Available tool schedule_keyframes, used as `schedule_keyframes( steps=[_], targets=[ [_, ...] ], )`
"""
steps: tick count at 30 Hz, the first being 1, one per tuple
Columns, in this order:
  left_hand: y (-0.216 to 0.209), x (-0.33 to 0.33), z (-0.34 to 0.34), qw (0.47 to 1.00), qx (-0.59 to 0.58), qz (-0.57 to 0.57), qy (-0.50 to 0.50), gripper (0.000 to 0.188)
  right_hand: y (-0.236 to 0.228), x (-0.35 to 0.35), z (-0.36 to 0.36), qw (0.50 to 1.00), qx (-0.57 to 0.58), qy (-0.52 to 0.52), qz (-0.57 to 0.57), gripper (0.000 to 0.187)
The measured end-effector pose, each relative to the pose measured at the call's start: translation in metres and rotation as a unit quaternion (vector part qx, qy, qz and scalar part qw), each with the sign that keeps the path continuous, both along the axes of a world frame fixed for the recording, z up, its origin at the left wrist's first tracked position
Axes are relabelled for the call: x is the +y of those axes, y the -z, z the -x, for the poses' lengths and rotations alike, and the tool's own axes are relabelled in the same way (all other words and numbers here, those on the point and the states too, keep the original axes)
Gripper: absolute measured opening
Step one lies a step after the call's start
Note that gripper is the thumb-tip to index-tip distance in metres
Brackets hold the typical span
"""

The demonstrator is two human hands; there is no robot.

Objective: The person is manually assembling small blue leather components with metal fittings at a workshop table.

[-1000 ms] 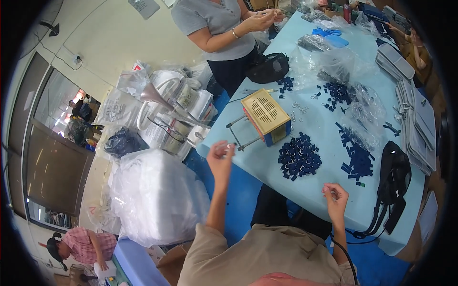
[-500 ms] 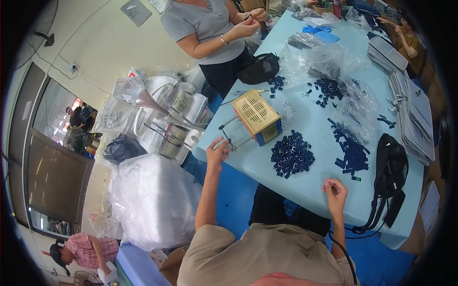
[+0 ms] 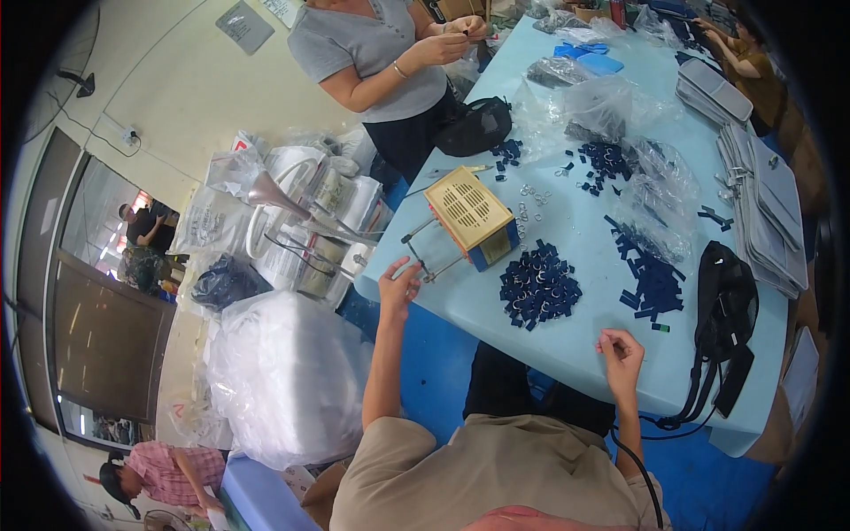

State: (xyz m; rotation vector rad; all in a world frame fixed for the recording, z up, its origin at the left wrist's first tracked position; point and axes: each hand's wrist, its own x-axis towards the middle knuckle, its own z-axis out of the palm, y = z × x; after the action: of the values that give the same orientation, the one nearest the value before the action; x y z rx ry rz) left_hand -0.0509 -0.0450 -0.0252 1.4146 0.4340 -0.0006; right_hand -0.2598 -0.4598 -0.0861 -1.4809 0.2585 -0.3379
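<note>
My left hand [image 3: 399,288] is at the table's left edge, beside the metal rods [image 3: 425,257] that stick out of a box-shaped device [image 3: 470,212]. Its fingers are bent toward a small dark piece at the rod ends; whatever they pinch is too small to make out. Over the near table edge, my right hand [image 3: 622,350] has its fingers curled with thumb and fingertip together. What it may hold is hidden. Between the hands lies a pile of navy webbing tabs with metal rings [image 3: 539,285]. Flat navy webbing strips [image 3: 653,288] lie beyond my right hand.
Loose metal rings [image 3: 534,196], more navy pieces [image 3: 606,166] and plastic bags [image 3: 660,203] lie farther back. A black mesh pouch [image 3: 726,301] and stacked grey panels [image 3: 761,203] line the right. A co-worker [image 3: 376,71] stands at the far left; a large white bag [image 3: 283,372] is left.
My left hand has shifted very slightly down and left beside the rods. My right hand stays nearly where it was. The whole view has moved a little.
</note>
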Motion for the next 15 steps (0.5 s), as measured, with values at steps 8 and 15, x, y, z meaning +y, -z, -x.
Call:
schedule_keyframes(
  steps=[8,15],
  targets=[
    [0.0012,0.0037,-0.0015,1.0,-0.002,-0.011,0.005,0.045,-0.0036,0.0026,-0.0009,1.0,-0.003,0.002,0.001,0.009],
    [-0.0005,0.0065,0.0004,1.0,0.001,-0.017,0.012,0.042,-0.0027,0.0022,-0.0013,1.0,-0.003,0.001,0.005,0.009]
  ],
)
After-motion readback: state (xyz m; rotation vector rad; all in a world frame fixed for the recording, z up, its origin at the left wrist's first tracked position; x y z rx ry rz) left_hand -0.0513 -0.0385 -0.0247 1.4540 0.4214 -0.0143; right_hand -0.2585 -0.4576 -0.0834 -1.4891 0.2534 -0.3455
